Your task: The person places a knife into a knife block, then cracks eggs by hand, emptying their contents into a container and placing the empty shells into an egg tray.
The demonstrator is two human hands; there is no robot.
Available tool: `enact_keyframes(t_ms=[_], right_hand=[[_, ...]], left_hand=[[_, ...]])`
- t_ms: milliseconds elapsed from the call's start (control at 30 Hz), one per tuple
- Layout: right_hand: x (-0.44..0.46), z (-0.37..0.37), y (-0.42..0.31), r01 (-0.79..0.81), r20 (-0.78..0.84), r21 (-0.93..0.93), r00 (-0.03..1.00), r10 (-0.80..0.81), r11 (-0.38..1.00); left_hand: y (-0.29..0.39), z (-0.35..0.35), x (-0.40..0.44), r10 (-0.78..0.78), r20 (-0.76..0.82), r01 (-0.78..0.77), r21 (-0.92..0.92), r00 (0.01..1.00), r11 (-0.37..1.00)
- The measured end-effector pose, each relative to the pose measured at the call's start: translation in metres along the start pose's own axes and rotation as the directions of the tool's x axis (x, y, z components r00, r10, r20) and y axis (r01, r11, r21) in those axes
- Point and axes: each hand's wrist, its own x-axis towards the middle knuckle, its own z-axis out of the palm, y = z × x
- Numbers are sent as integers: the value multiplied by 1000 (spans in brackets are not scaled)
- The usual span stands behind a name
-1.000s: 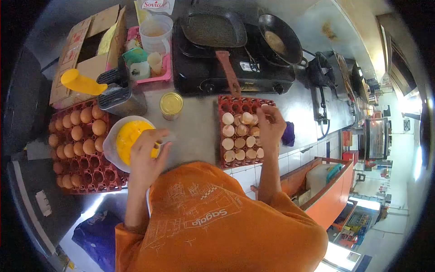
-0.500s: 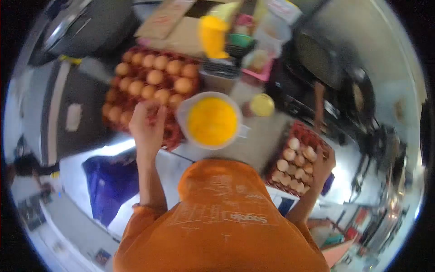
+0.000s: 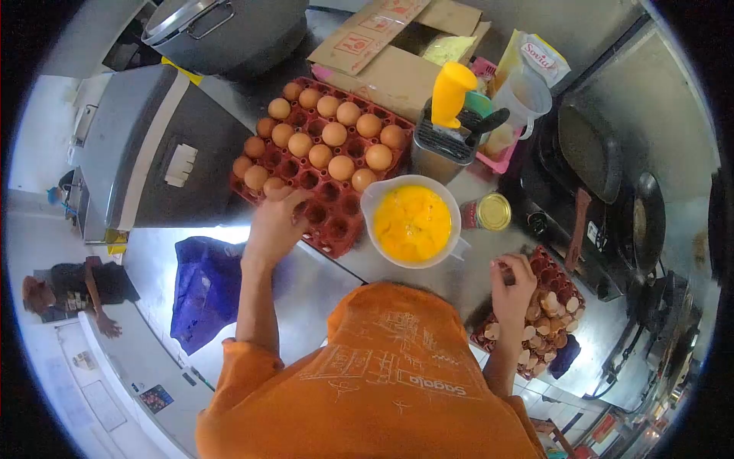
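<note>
My left hand point(image 3: 277, 226) is at the front edge of a red egg tray point(image 3: 336, 214) with many brown eggs, its fingers curled around an egg point(image 3: 274, 186) that shows just past them. A white jug point(image 3: 367, 200) of yellow yolks point(image 3: 413, 223) stands right of the tray. My right hand point(image 3: 514, 283) is raised beside a second red tray point(image 3: 547, 271) full of cracked eggshells point(image 3: 544, 325). Its thumb and fingers curve apart with nothing visible between them.
A can point(image 3: 493, 212) stands right of the jug. Behind are a container with a yellow-handled tool point(image 3: 451, 92), a cardboard box point(image 3: 382, 73) and a large pot point(image 3: 229, 34). Pans point(image 3: 648, 222) sit on a stove at right. Another person point(image 3: 80, 291) is at far left.
The view has swung left. My left hand has gone from over the jug to the eggs in the tray. My right hand has come away from the shells toward the jug.
</note>
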Motion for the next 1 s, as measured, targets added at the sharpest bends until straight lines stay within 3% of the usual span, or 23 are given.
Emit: enact_keyframes(t_ms=[67, 167, 300, 367, 433, 467, 500, 567, 600, 667, 700, 767, 800, 833, 867, 900, 933, 967, 1000], right_hand=[[6, 5, -12, 59, 61, 2, 996, -59, 998], [17, 16, -20, 128, 97, 70, 986, -134, 989], [27, 16, -36, 163, 120, 65, 978, -169, 985], [26, 15, -39, 147, 132, 110, 978, -161, 983], [21, 22, -32, 170, 128, 121, 974, -185, 978], [20, 25, -30, 201, 136, 131, 966, -218, 971], [21, 27, -38, 191, 118, 130, 971, -207, 973], [23, 34, -68, 215, 138, 259, 957, -256, 942], [26, 40, -77, 292, 115, 248, 938, -327, 924], [36, 55, -92, 368, 116, 218, 910, -398, 904], [42, 64, -98, 404, 63, 308, 895, -442, 861], [42, 67, -88, 437, 22, 383, 876, -482, 813], [41, 70, -77, 85, 178, 543, 960, -214, 835], [40, 70, -68, -281, 370, 619, 928, 44, 733], [41, 65, -60, -286, 378, 608, 925, 47, 740], [45, 58, -54, -282, 371, 470, 923, 102, 837], [47, 52, -50, -275, 353, 320, 923, 155, 907], [48, 47, -50, -277, 359, 313, 920, 156, 909], [50, 40, -56, -63, 324, 217, 946, -12, 974]], left_hand=[[13, 8, 5, 144, -227, -133, 64, 963, 989], [34, 13, 36, 279, -227, -260, 109, 933, 959], [30, 16, 62, 508, -147, -428, 372, 849, 823], [29, 11, 69, 534, -126, -453, 393, 836, 801], [36, -1, 67, 461, -97, -411, 322, 882, 853], [36, -5, 67, 496, -182, -426, 318, 849, 847], [45, -11, 63, 514, -172, -445, 322, 841, 836], [66, -22, 49, 299, -188, -329, -154, 936, 932], [71, -20, 45, 343, -99, -355, -341, 934, 870], [103, -11, 33, 334, 4, -299, -439, 943, 847], [119, -5, 27, 334, 100, -239, -514, 937, 824], [127, 9, 22, 381, 115, -232, -623, 917, 747], [124, 20, 23, 378, 34, -213, -778, 925, 591], [123, 27, 23, 356, -44, -197, -892, 934, 406], [123, 31, 23, 273, -91, -193, -906, 958, 377], [121, 37, 22, 263, -92, -188, -910, 960, 369], [118, 46, 21, 216, -118, -217, -824, 969, 523], [113, 57, 20, 176, -149, -229, -711, 973, 665], [112, 69, 19, 209, -191, -282, -606, 959, 744]])
